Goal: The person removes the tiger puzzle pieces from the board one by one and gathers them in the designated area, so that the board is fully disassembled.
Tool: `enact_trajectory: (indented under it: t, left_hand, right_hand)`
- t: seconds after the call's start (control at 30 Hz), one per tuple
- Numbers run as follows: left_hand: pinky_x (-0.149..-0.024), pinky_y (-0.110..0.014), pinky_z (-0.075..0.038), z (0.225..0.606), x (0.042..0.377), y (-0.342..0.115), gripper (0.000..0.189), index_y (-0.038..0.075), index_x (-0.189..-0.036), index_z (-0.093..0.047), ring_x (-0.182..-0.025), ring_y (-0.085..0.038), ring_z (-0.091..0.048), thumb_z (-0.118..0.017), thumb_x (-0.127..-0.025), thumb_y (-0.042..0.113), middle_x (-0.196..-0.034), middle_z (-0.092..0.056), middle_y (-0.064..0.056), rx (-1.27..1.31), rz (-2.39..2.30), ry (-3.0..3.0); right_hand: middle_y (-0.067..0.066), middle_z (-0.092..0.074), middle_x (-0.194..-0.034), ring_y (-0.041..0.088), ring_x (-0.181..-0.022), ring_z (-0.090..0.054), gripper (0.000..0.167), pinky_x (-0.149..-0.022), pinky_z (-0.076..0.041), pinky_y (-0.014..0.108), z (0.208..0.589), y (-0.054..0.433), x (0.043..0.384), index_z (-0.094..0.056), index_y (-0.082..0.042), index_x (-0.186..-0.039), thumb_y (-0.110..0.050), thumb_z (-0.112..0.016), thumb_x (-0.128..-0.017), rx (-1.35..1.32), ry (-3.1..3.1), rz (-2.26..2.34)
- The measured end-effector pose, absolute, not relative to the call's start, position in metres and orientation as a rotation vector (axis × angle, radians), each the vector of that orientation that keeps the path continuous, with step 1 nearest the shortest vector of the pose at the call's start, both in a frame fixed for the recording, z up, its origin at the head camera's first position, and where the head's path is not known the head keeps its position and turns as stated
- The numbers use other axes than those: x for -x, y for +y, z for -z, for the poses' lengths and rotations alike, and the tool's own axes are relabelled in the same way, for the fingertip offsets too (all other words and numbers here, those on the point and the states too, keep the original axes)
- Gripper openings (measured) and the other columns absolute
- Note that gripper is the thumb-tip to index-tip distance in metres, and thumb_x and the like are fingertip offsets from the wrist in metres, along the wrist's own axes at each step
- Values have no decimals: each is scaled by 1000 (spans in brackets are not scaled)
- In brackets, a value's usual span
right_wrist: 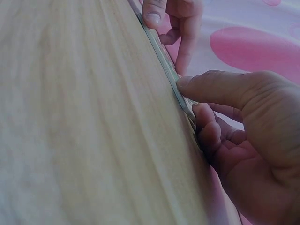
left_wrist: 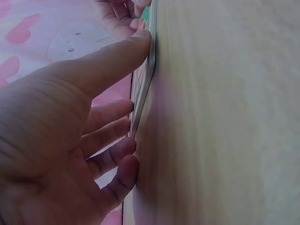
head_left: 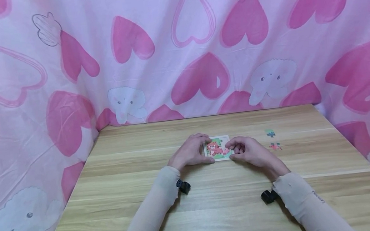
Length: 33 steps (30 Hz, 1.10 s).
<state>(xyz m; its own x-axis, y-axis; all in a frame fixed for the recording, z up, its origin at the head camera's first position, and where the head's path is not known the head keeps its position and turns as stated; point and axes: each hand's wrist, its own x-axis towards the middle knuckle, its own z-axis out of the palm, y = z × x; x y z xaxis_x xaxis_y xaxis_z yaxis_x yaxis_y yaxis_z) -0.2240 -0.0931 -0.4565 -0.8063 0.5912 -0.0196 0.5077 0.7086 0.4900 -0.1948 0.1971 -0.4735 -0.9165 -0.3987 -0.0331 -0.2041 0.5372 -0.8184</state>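
A small framed jigsaw puzzle with a red cartoon animal on green lies flat on the wooden table. My left hand holds the puzzle at its left side, thumb along the near edge and fingers spread toward the far side. In the left wrist view, that thumb lies against the frame's edge. At the right side is my right hand, its index fingertip over the picture and its thumb at the near right corner. The right wrist view shows this thumb on the frame's edge, other fingers curled beside the corner.
To the right lie loose jigsaw pieces, a blue-green group and a red one nearer me. Behind and at both sides of the wooden table hangs a pink curtain with hearts.
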Motion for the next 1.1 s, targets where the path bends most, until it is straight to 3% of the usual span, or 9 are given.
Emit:
enact_trajectory:
  t: [0.43, 1.1]
  left_hand:
    - [-131, -40, -40, 455, 222, -91, 83, 11, -152, -67, -151, -27, -50, -99, -85, 48, -160, -60, -5, -877, -709, 2774]
    - [-132, -41, -38, 455, 224, -92, 83, 13, -153, -67, -152, -28, -50, -99, -84, 48, -160, -60, -5, -883, -712, 2773]
  right_hand:
    - [7, -71, -103, 23, -91, -61, 35, -72, -54, 24, 475, 198, 194, -77, -7, -128, -9, -89, -95, 501, 2564, 1345]
    - [9, -72, -106, 21, -92, -62, 39, -73, -55, 23, 471, 196, 193, -76, -4, -132, -5, -87, -95, 545, 2542, 1341]
